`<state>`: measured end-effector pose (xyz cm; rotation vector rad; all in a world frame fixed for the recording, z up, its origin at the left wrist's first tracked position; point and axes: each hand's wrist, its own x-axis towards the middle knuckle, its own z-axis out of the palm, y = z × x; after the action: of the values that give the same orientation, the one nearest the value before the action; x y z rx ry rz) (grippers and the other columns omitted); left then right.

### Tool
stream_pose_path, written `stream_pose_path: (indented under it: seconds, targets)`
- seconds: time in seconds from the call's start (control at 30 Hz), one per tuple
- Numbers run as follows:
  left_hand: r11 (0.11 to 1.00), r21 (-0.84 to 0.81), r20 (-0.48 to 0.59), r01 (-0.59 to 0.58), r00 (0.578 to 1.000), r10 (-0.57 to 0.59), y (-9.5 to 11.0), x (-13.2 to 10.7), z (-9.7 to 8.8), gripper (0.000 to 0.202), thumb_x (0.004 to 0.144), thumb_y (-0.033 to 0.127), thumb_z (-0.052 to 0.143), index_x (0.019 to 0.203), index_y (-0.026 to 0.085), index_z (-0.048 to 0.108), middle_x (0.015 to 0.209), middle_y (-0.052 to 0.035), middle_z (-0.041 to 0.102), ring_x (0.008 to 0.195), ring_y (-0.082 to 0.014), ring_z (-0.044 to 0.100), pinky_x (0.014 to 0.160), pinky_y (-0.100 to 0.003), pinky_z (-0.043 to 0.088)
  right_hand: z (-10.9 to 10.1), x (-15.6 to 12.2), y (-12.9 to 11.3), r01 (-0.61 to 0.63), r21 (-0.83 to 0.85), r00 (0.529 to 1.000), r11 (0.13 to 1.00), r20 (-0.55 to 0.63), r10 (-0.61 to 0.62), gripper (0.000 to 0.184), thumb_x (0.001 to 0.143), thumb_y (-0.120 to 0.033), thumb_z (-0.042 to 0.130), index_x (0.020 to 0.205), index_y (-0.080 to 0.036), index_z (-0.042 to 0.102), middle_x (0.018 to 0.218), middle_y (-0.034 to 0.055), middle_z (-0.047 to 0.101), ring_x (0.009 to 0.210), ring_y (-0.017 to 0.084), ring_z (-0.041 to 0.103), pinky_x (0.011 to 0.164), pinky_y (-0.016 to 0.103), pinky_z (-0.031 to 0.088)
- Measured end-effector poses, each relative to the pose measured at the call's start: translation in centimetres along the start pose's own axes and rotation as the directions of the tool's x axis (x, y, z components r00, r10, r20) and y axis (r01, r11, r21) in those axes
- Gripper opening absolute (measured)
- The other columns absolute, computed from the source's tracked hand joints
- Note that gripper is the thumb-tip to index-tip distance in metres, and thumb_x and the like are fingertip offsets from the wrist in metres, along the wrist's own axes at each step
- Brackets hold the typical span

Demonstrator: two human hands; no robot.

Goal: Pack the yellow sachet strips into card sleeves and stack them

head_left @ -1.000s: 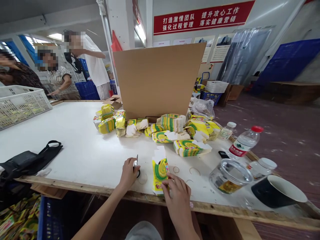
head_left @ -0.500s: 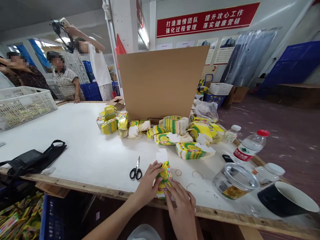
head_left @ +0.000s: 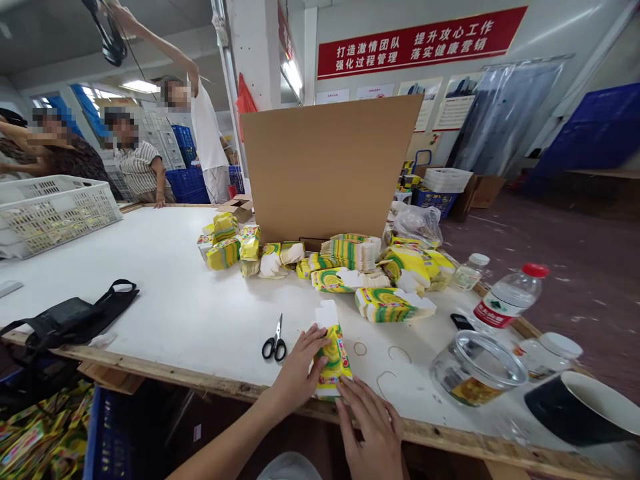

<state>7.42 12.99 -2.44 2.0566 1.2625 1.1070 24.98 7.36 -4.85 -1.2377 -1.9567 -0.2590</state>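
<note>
A flat yellow-green carton [head_left: 334, 353] with a white flap lies near the front edge of the white table [head_left: 165, 300]. My left hand [head_left: 299, 365] grips its left side, fingers curled on it. My right hand [head_left: 373, 427] rests at its lower right corner, fingers stretched and touching it. Black-handled scissors [head_left: 275, 341] lie free on the table just left of my left hand. Behind the carton, stacks of the same flat cartons [head_left: 350, 263] are heaped in front of an upright brown cardboard sheet [head_left: 330, 167].
Rubber bands [head_left: 395, 353] lie right of the carton. At the right stand a clear jar [head_left: 475, 370], a water bottle [head_left: 507, 299], a dark cup [head_left: 580, 410]. A black bag [head_left: 70, 320] and white crate [head_left: 55, 213] sit left. Other people stand at the table's far left.
My left hand let go of the scissors, which now lie on the table, and moved right onto the carton. The carton went from upright to lying flatter under both hands.
</note>
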Motion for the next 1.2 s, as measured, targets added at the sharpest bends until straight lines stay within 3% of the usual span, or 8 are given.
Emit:
stream_pose_path:
  seconds: [0.13, 0.4, 0.9, 1.07, 1.2]
  targets:
    - [1.0, 0.003, 0.001, 0.0, 1.0, 0.0, 0.1, 0.0, 0.0, 0.037, 0.097, 0.022, 0.048, 0.132, 0.025, 0.058, 0.148, -0.0101, 0.054, 0.146, -0.0253, 0.036, 0.121, -0.057, 0.026, -0.4, 1.5, 0.0, -0.101, 0.023, 0.995, 0.995, -0.015, 0.101, 0.042, 0.104, -0.043, 0.035, 0.105, -0.023, 0.072, 0.103, 0.0068, 0.077, 0.095, 0.025, 0.068, 0.085, 0.04, 0.037]
    - [1.0, 0.005, 0.001, -0.007, 1.0, 0.007, 0.2, 0.0, 0.0, 0.038, 0.097, 0.023, 0.047, 0.133, 0.026, 0.057, 0.148, -0.01, 0.054, 0.146, -0.0255, 0.036, 0.12, -0.058, 0.027, -0.2, 4.2, 0.3, -0.223, 0.046, 0.968, 0.974, 0.127, 0.216, 0.047, 0.1, -0.053, 0.038, 0.077, -0.025, 0.069, 0.087, 0.0075, 0.069, 0.083, 0.028, 0.06, 0.071, 0.039, 0.038]
    - [1.0, 0.01, -0.022, -0.002, 1.0, 0.002, 0.3, 0.0, 0.2, 0.039, 0.096, 0.02, 0.048, 0.133, 0.025, 0.057, 0.148, -0.0102, 0.053, 0.146, -0.0264, 0.036, 0.12, -0.057, 0.029, 0.4, 4.6, 0.5, -0.204, -0.082, 0.973, 0.975, 0.091, 0.211, 0.054, 0.102, -0.05, 0.026, 0.07, -0.024, 0.06, 0.075, 0.0088, 0.065, 0.076, 0.03, 0.057, 0.066, 0.039, 0.034]
    - [1.0, 0.023, -0.018, -0.004, 1.0, 0.004, 0.3, -0.1, 0.3, 0.04, 0.095, 0.019, 0.048, 0.134, 0.024, 0.057, 0.149, -0.0109, 0.053, 0.146, -0.0261, 0.036, 0.12, -0.056, 0.03, 0.4, 4.3, 0.7, -0.208, -0.091, 0.976, 0.974, 0.053, 0.213, 0.055, 0.101, -0.056, 0.024, 0.079, -0.023, 0.061, 0.078, 0.0084, 0.068, 0.075, 0.03, 0.059, 0.066, 0.039, 0.034]
    - [0.999, 0.041, -0.011, 0.0, 1.0, 0.0, 0.5, -0.1, 0.2, 0.04, 0.095, 0.018, 0.048, 0.134, 0.023, 0.056, 0.149, -0.0108, 0.052, 0.146, -0.0256, 0.036, 0.12, -0.055, 0.031, 0.5, 4.3, 0.6, -0.215, -0.111, 0.971, 0.97, 0.083, 0.225, 0.05, 0.102, -0.047, 0.027, 0.073, -0.024, 0.061, 0.074, 0.0078, 0.067, 0.074, 0.03, 0.059, 0.067, 0.04, 0.033]
